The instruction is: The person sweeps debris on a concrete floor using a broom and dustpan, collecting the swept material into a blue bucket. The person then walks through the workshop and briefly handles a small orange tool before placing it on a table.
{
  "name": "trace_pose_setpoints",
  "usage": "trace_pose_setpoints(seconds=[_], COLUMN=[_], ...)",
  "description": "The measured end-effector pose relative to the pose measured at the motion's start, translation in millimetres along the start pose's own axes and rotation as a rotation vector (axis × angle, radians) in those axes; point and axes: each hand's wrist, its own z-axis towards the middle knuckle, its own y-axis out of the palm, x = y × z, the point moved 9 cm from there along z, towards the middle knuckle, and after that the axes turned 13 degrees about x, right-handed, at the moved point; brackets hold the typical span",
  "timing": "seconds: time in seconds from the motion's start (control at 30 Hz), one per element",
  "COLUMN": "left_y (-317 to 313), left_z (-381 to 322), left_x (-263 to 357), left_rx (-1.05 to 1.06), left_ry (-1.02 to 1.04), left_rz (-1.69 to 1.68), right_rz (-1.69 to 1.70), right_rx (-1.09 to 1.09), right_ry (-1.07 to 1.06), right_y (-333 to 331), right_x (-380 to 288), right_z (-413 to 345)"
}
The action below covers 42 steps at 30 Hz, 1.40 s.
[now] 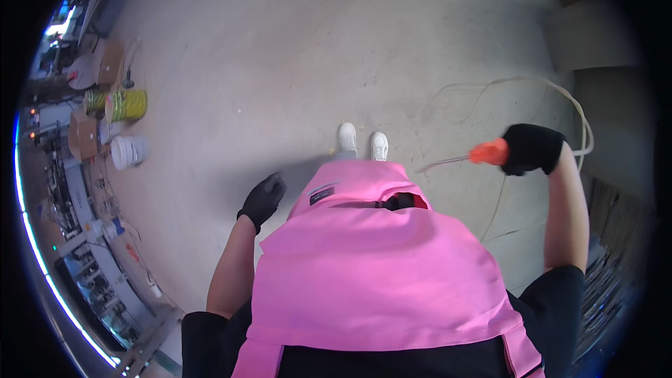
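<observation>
My right hand (533, 149), in a black glove, is shut on the orange-red grip of what looks like an air blow gun (488, 152). Its thin metal nozzle (451, 160) points left, towards the front of my pink apron (367, 273), and is slightly blurred. A pale hose (569, 97) loops around behind that hand, though where it joins the tool is hidden. At the apron's left side hangs my left hand (264, 200), also black-gloved, its fingers curled together with nothing seen in them.
Concrete floor (315, 63) spreads before my white shoes (347, 136). To the left are a yellow-green metal drum (127, 105), a white bucket (129, 152), cardboard boxes (83, 135) and a long machine (94, 273) with lights. Stacked flat material (609, 273) stands at the right, beside large grey blocks (593, 37).
</observation>
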Motion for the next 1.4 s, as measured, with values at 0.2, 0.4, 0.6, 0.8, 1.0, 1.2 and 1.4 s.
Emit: trace_pose_setpoints(seconds=[0.2, 0.4, 0.6, 0.8, 1.0, 1.2, 1.4], left_y=[-17.4, -58.8, -28.5, -40.6, -58.6, -6.2, -30.4], left_z=[20.6, 16.7, 37.3, 63.8, 38.8, 51.4, 55.2], left_x=[-34.8, -92.5, -161.5, -67.0, 33.1, -86.6, -156.6], left_rx=[-0.088, 0.072, -0.079, 0.039, 0.186, -0.058, 0.044], left_ry=[-0.079, -0.224, -0.194, 0.018, 0.363, 0.109, -0.215], left_rz=[0.228, 0.089, 0.217, 0.157, 0.212, 0.360, -0.201], right_rz=[0.168, 0.121, 0.537, 0.408, -0.078, 0.431, 0.223], right_rx=[-0.025, -0.231, -0.094, -0.108, 0.103, 0.069, 0.066], right_ry=[-0.216, 0.315, -0.463, -0.696, 0.022, -0.399, -0.073], right_y=[48.3, 89.9, 6.5, 2.4, -7.8, -17.9, -23.7], right_x=[-51.1, 96.3, -27.6, -120.1, 16.1, -48.8, -30.7], right_z=[79.5, 15.6, -69.6, -19.7, 10.2, -52.6, -22.0])
